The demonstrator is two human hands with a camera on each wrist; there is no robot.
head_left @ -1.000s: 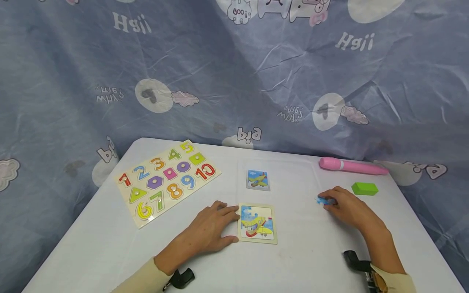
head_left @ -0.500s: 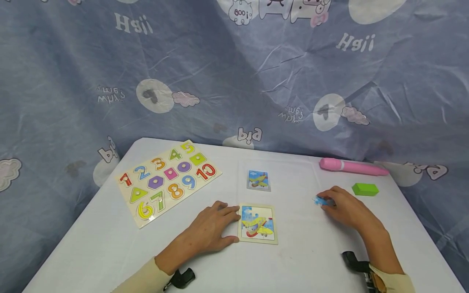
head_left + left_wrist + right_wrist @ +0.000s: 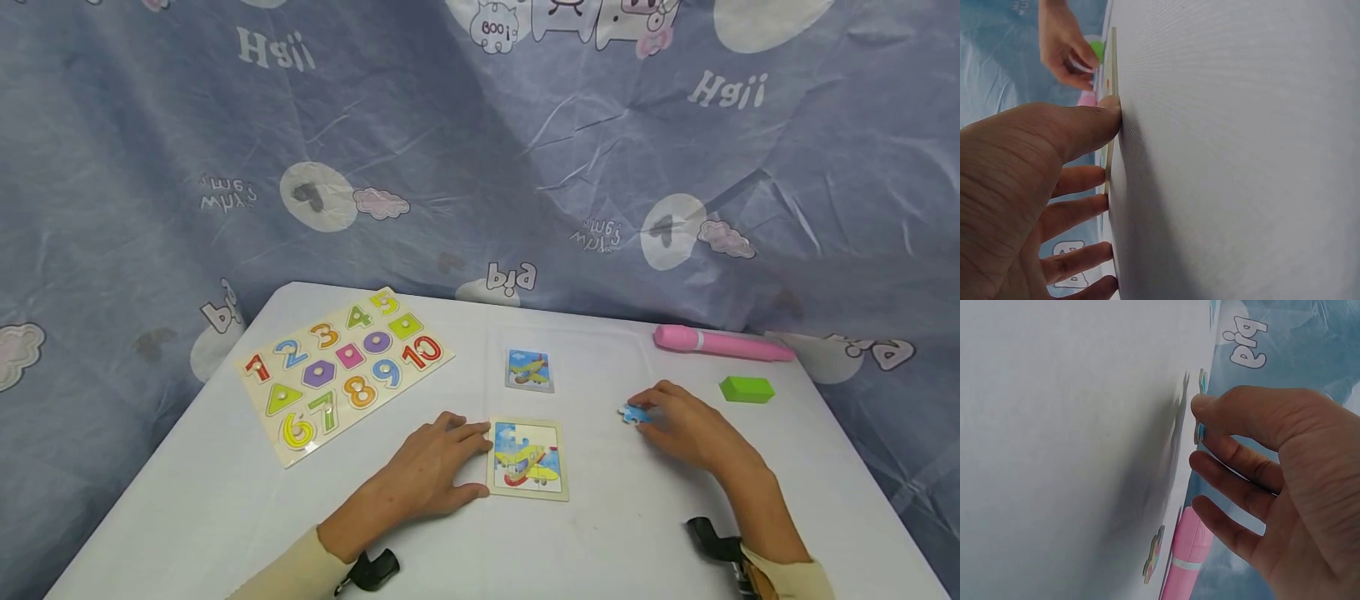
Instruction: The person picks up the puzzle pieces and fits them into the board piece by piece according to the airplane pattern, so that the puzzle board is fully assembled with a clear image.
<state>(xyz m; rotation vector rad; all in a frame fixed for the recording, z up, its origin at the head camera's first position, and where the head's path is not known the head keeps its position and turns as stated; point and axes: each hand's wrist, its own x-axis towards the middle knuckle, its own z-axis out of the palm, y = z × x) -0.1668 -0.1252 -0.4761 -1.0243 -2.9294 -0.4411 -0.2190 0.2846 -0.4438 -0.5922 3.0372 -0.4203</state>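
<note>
My left hand (image 3: 435, 467) rests on the table, its fairly straight fingers and thumb touching the left edge of a small wooden jigsaw board (image 3: 528, 494). Yellow aeroplane pieces fill most of that board, with a bare pale patch at its upper right. Farther right, my right hand (image 3: 686, 429) pinches a blue jigsaw piece (image 3: 633, 414) between thumb and index finger. The right wrist view shows this piece edge-on, raised over the cloth, with the other fingers loosely spread. Behind the board lies a square aeroplane picture card (image 3: 529, 369).
A number-and-shape peg board (image 3: 300, 454) lies at the left. Toward the back right are a pink marker-like stick (image 3: 735, 343) and a green block (image 3: 747, 389). In the right wrist view a small colourful wavy-edged piece (image 3: 1154, 555) lies near the pink stick.
My right hand has moved left toward the board with the blue jigsaw piece between its fingers. The left hand and the board have stayed in place.
</note>
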